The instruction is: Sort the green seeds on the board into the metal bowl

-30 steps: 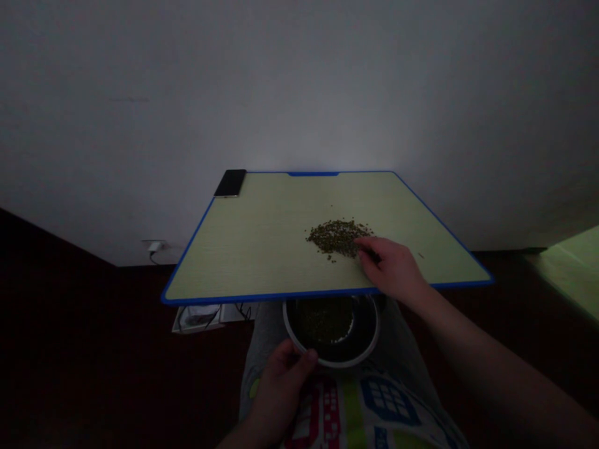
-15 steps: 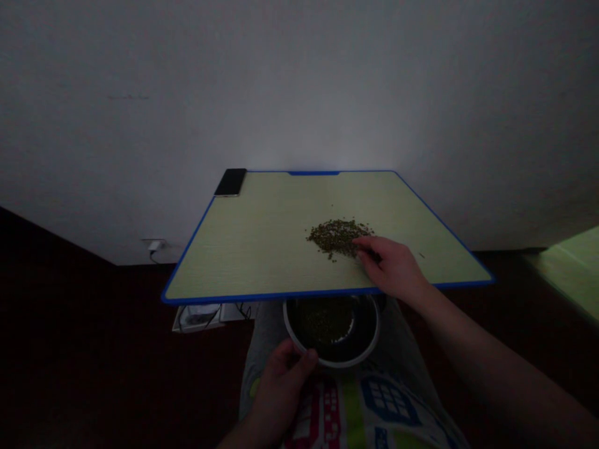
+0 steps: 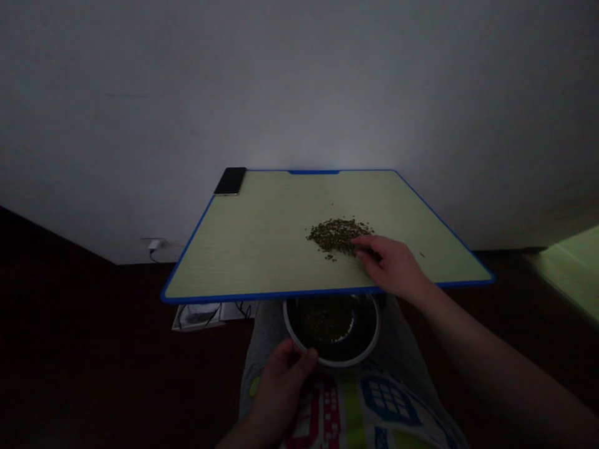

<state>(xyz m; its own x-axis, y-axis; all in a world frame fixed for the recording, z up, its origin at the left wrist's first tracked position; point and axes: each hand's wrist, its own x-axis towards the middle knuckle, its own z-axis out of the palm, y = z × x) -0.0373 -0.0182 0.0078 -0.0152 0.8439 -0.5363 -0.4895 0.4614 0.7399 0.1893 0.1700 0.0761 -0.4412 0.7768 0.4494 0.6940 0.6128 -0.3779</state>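
A loose pile of small greenish-brown grains (image 3: 334, 236) lies on the pale tabletop (image 3: 262, 249), a few scattered round its edge. At the pile's right side is my right hand (image 3: 390, 265), thumb and fingertips drawn together in a pinch. What they hold, if anything, is too small to make out. Below the table's front edge, a round metal bowl (image 3: 362, 355) rests on my lap, with similar grains in its bottom. My left hand (image 3: 285, 380) grips the near left rim of this bowl, thumb over the edge. The table hides the bowl's far side.
A black phone (image 3: 231, 181) lies on the table's far left corner. One small dark sliver (image 3: 422, 254) is right of my right hand. The table's blue edge (image 3: 262, 294) overhangs the bowl, and a wall (image 3: 318, 81) stands behind. Under the table at left is a white box (image 3: 199, 316) with cables.
Almost nothing differs. My right fingertips have shifted very slightly at the pile's edge; my left hand and the bowl stay in place.
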